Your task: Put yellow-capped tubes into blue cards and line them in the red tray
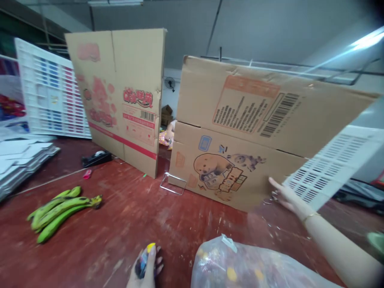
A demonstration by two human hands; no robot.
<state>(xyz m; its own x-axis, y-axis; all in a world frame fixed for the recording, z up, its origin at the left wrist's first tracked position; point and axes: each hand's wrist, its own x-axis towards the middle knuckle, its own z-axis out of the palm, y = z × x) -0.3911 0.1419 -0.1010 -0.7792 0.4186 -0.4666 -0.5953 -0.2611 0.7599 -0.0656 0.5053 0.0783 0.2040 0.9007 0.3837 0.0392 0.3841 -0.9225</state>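
Observation:
My left hand [147, 266], at the bottom centre, is closed around a small dark and blue item [141, 265] with a yellow part at its top. On the right, my right hand [283, 195] reaches out beside the lower edge of a printed cardboard sheet [270, 116], fingers apart, near a white slatted panel [330, 164]. Whether it touches the cardboard I cannot tell. Between my arms lies a clear plastic bag [249, 264] with many small colourful items inside. The tabletop [132, 224] is dark red.
Green bananas [60, 210] lie at the left, near a black tape dispenser [96, 159] and a stack of white sheets [21, 160]. Another cardboard sheet [120, 96] stands upright at the back left, beside a white slatted panel [54, 92]. A wire stand [173, 184] sits at the centre.

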